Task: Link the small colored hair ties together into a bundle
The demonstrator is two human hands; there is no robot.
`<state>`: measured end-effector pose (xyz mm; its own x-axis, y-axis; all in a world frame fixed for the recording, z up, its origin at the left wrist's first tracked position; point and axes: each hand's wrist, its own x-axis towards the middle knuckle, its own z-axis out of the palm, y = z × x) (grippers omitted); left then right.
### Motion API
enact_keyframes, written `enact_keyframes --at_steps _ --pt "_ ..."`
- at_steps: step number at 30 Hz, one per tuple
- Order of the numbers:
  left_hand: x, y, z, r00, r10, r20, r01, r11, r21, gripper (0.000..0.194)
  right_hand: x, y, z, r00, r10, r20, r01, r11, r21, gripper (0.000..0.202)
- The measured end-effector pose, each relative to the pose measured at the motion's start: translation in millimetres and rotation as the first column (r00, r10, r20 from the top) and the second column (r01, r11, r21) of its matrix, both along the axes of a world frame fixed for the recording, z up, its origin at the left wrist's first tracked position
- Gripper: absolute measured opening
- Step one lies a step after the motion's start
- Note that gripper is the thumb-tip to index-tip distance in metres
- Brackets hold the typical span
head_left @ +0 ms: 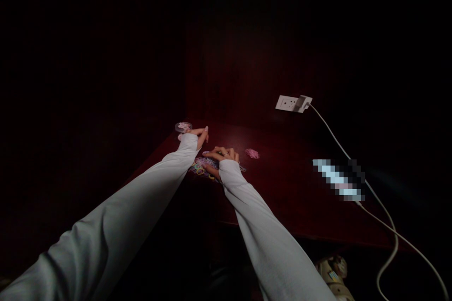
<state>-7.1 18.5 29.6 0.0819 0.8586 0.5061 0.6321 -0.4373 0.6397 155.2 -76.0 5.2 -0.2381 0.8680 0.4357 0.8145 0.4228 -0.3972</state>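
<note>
A pile of small multicoloured bands (199, 167) lies on the dark red table (278, 197). My right hand (222, 157) rests over the right part of this pile, its thumb and fingers apart around the bands; it is too dim to see anything gripped. Just beyond the pile, my left hand (202, 136) reaches to the right, thumb and finger coming near each other; whether they hold something cannot be made out. A small pile of pink bands (252, 153) sits right of my right hand. Behind my left wrist stands a round clear container (183, 127) with pale pink pieces.
A white wall socket (286, 103) with a charger is at the back right. Its white cable (332, 134) runs down to the right. A blurred-out bright device (337, 180) lies on the table's right side. Below the front edge, a beige object (335, 275) shows.
</note>
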Motion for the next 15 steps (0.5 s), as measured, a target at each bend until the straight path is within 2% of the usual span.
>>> enact_keyframes --at_steps 3,8,15 --pt "3.2 -4.2 3.0 1.0 0.025 -0.001 -0.025 1.0 -0.001 0.053 -3.0 2.0 -0.5 1.0 0.022 0.016 -0.022 0.999 -0.03 0.027" --pt "5.4 -9.6 6.8 0.999 -0.029 -0.016 0.029 1.0 0.006 0.049 -2.0 6.0 -5.0 0.999 0.033 -0.028 -0.034 0.999 -0.026 0.013" --pt "5.2 -4.9 -0.7 0.996 -0.071 -0.049 0.075 0.995 0.072 0.052 1.4 10.2 -7.0 0.993 0.004 -0.115 0.0 0.999 0.039 0.005"
